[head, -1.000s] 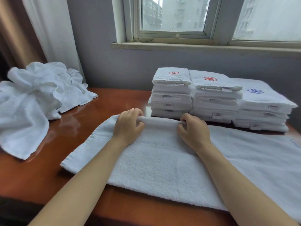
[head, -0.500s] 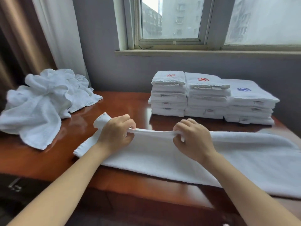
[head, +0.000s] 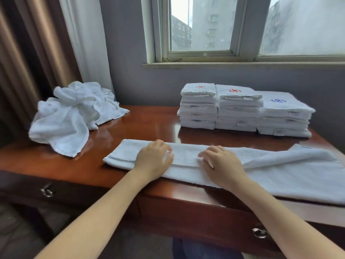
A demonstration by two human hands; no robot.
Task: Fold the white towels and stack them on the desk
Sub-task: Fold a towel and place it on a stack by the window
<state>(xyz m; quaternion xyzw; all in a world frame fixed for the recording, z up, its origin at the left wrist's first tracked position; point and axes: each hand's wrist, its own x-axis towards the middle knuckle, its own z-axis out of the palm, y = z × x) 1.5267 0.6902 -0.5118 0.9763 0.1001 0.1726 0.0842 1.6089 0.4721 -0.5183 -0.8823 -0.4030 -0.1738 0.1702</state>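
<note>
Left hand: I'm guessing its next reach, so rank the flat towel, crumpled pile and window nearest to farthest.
1. Flat towel: directly under the left hand.
2. Crumpled pile: left end of the desk.
3. Window: far wall, behind the desk.

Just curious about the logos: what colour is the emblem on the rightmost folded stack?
Blue, the emblem atop the rightmost stack; head view shows it best.
</note>
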